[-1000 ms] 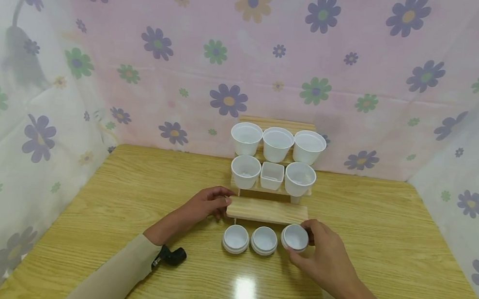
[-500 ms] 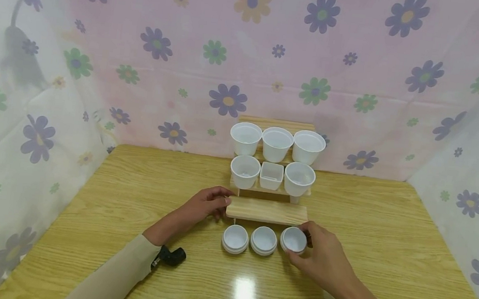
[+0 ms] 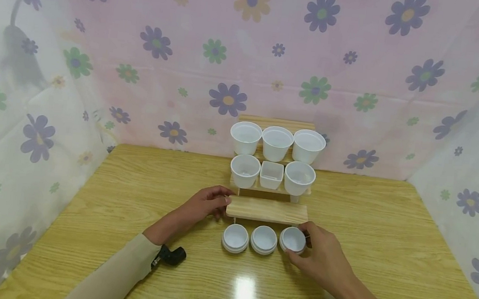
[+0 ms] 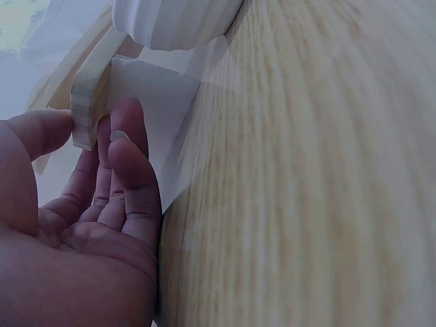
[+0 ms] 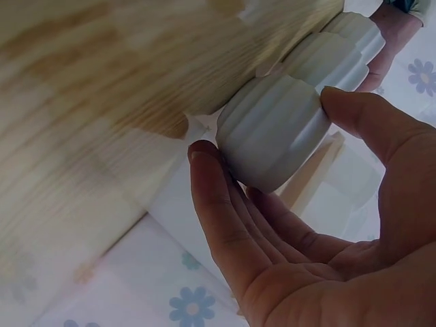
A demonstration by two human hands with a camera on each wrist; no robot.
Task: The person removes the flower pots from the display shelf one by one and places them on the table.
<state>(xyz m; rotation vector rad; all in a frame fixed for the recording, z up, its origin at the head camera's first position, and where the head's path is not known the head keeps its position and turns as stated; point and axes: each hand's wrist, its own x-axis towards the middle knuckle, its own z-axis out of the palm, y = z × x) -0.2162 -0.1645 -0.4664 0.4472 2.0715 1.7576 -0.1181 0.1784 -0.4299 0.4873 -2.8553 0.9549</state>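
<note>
A small wooden tiered rack stands mid-table, its lowest board (image 3: pixel 267 211) bare. At that board's left end is my left hand (image 3: pixel 209 202), pinching it; in the left wrist view the thumb is on the board end (image 4: pixel 85 102) and the fingertips reach beneath. My right hand (image 3: pixel 325 253) grips a small round white pot (image 3: pixel 293 239) between thumb and fingers, at the right of a row in front of the rack. Its ridged side (image 5: pixel 272 129) shows in the right wrist view. Beside it are a middle pot (image 3: pixel 264 240) and a left pot (image 3: pixel 235 238).
Three larger white pots (image 3: pixel 277 143) fill the rack's top tier. On the tier below, a square pot (image 3: pixel 271 175) sits between two round ones. Wood-grain tabletop (image 3: pixel 359 220) surrounds the rack, with a flower-print cloth (image 3: pixel 178 65) hanging behind it.
My right hand has brought its pot slightly down and to the left, level with the other two in the row. The left hand has kept its place on the board.
</note>
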